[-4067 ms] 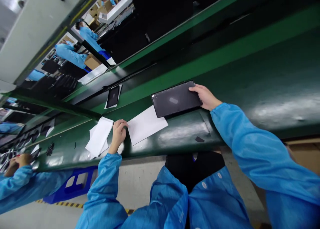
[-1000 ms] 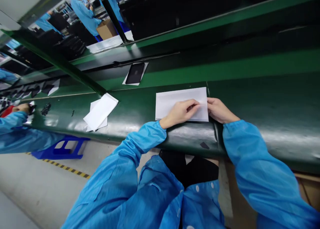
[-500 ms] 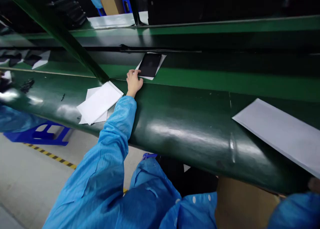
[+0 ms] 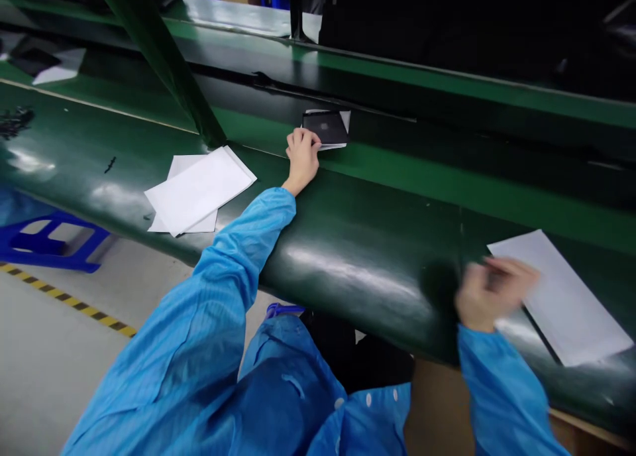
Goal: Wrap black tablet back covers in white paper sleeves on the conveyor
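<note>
My left hand [image 4: 302,154] reaches up to the far strip of the green bench, fingers bent and closed at the near left corner of a thin black rectangular panel [image 4: 325,127]. White sheets [image 4: 346,118] show from beneath that panel. On the right, my right hand [image 4: 491,290] is smeared by motion over the bench, beside a stack of white sheets [image 4: 571,297]; its fingers point toward the stack, and their grip is not readable. Another white stack [image 4: 201,191] lies left of my left forearm.
A slanted green post [image 4: 169,71] meets the bench near the left stack. Black and white pieces [image 4: 59,65] lie far left, with small black scraps [image 4: 17,121] nearby. A blue stool [image 4: 54,240] stands on the floor, and a cardboard box [image 4: 437,403] is below the bench.
My right hand has come into view from the lower right, by the white stack. The black panel has turned, with my left hand still at its corner. The view has shifted.
</note>
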The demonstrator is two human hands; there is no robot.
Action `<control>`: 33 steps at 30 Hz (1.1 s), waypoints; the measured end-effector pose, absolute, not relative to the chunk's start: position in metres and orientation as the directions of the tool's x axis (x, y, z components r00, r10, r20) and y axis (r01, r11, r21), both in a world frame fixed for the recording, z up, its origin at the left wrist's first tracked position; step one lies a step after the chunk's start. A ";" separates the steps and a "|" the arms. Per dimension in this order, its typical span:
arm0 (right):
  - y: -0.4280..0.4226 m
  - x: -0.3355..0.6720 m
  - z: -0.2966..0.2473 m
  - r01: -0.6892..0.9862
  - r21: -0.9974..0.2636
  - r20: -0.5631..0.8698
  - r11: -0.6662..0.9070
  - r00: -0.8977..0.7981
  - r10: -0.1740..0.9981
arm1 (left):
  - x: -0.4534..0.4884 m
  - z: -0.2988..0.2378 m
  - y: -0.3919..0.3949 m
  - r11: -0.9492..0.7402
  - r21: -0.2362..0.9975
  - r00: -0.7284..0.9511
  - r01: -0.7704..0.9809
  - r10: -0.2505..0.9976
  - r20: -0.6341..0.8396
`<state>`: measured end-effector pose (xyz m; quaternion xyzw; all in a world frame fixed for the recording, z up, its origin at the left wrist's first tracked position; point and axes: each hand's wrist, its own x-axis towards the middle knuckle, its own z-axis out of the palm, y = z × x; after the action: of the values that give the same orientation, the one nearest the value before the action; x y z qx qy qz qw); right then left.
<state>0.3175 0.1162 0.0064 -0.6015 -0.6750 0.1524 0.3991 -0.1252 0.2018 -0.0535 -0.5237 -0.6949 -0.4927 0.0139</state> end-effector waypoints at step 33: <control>0.187 0.190 -0.023 -0.290 -0.915 -0.181 -0.282 -0.330 0.926 | -0.014 -0.026 0.096 -0.527 0.299 0.308 0.795 0.776 0.550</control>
<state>0.1903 0.1869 -0.0228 -0.3843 -0.4142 0.7025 0.4327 -0.0144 0.0962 -0.0265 -0.8084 -0.4861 -0.3316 0.0144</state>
